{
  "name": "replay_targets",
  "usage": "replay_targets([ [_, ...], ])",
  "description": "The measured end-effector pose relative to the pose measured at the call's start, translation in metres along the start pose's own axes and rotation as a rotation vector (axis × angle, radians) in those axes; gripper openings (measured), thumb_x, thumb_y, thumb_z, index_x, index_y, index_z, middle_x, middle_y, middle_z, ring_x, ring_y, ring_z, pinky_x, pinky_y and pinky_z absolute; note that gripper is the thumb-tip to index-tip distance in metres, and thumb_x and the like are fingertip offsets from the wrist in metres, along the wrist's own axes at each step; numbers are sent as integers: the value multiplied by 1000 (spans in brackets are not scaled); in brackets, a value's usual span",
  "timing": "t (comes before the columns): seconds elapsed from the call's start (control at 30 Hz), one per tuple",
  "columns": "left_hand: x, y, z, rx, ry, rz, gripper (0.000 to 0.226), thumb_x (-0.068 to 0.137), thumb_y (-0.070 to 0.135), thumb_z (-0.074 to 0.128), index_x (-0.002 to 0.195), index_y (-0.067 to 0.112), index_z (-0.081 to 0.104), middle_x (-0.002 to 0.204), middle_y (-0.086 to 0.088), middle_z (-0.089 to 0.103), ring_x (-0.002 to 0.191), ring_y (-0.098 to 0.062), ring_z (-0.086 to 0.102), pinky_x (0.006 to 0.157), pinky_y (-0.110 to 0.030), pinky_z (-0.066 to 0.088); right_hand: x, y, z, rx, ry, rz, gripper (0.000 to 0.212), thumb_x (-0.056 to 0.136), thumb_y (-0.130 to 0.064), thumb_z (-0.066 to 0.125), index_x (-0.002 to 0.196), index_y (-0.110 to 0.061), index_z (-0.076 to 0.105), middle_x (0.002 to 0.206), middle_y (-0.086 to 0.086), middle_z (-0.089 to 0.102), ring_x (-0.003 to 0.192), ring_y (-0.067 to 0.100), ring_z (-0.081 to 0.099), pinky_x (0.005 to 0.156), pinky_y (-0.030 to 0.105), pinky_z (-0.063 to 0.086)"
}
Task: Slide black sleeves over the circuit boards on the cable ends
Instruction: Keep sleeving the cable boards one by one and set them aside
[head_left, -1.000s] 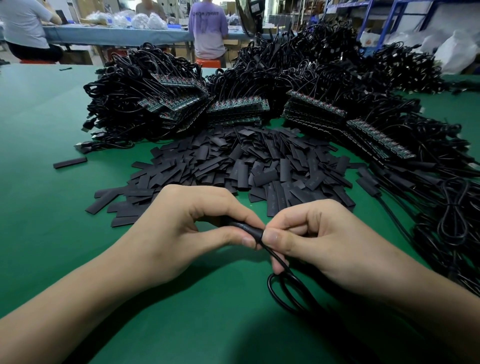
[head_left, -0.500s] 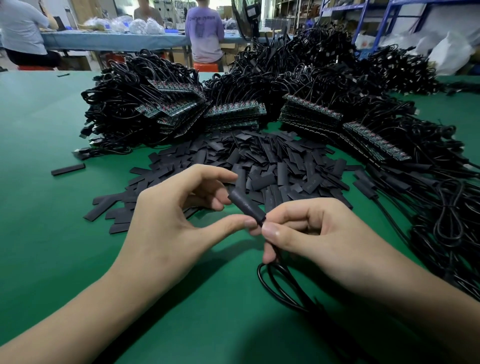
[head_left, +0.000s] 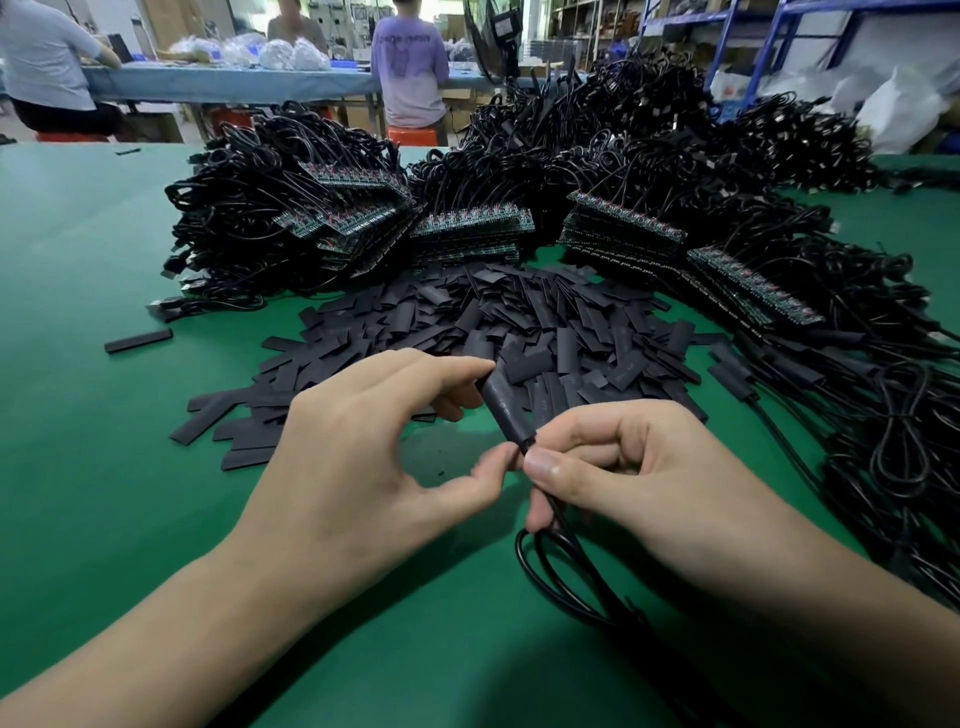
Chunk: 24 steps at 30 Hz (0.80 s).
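Note:
A black sleeve (head_left: 506, 408) covers the end of a black cable (head_left: 571, 561) and tilts up to the left between my hands. My left hand (head_left: 363, 457) holds the sleeve lengthwise, index finger on its far tip and thumb at its near end. My right hand (head_left: 639, 478) pinches the cable right below the sleeve, and the cable loops down onto the green table (head_left: 104, 467). The circuit board inside the sleeve is hidden. A heap of loose black sleeves (head_left: 519, 322) lies just beyond my hands.
Stacks of bare circuit boards (head_left: 467, 228) on coiled black cables (head_left: 291, 208) fill the back of the table. Sleeved cables (head_left: 857, 415) pile up on the right. One stray sleeve (head_left: 137, 340) lies at the left. People sit at a far table (head_left: 234, 83).
My left hand has opened from a closed grip over the sleeve to a fingertip hold at its two ends. The sleeved end has risen and tilted upward; the view has shifted slightly.

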<state>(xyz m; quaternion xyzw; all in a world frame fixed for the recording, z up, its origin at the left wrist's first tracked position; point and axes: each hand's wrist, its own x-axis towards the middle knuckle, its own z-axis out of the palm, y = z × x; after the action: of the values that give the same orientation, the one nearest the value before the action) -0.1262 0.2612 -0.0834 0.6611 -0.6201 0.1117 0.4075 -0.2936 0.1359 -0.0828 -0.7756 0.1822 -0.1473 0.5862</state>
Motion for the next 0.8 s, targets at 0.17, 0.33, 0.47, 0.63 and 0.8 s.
replay_targets([
  [0.17,0,0,1,-2,-2,-19,41,78,36,71,113,16,72,91,9,68,85,-8,67,82,-25,52,1,3,1,24,-6,-18,13,90,-37,65,94,-32,77,78,1,78,73,4,68,77,14,46],
  [0.33,1,-3,2,3,36,-60,40,74,29,79,111,16,73,89,10,69,83,-7,67,82,-21,52,-1,6,2,-19,24,5,21,86,-42,70,104,-32,72,85,-3,80,81,6,72,86,29,48],
  [0.47,1,-7,2,-34,22,-82,43,77,32,79,116,18,73,91,13,70,84,-5,67,84,-14,50,-3,4,4,-140,98,-8,22,85,-42,71,106,-42,67,84,-9,79,81,9,74,85,34,52],
  [0.63,2,-10,2,-104,35,-131,58,84,48,76,135,22,64,100,18,71,90,-4,69,87,-15,51,-3,-11,-11,-72,339,-51,13,93,-12,72,101,-21,74,77,1,78,73,23,76,60,31,61],
  [0.8,2,-15,-1,-110,37,-171,58,80,52,65,131,25,67,97,19,72,88,-4,69,84,-19,52,-5,-26,-68,-567,676,-113,13,94,-13,73,100,-24,76,67,-8,74,57,0,71,53,7,48],
])
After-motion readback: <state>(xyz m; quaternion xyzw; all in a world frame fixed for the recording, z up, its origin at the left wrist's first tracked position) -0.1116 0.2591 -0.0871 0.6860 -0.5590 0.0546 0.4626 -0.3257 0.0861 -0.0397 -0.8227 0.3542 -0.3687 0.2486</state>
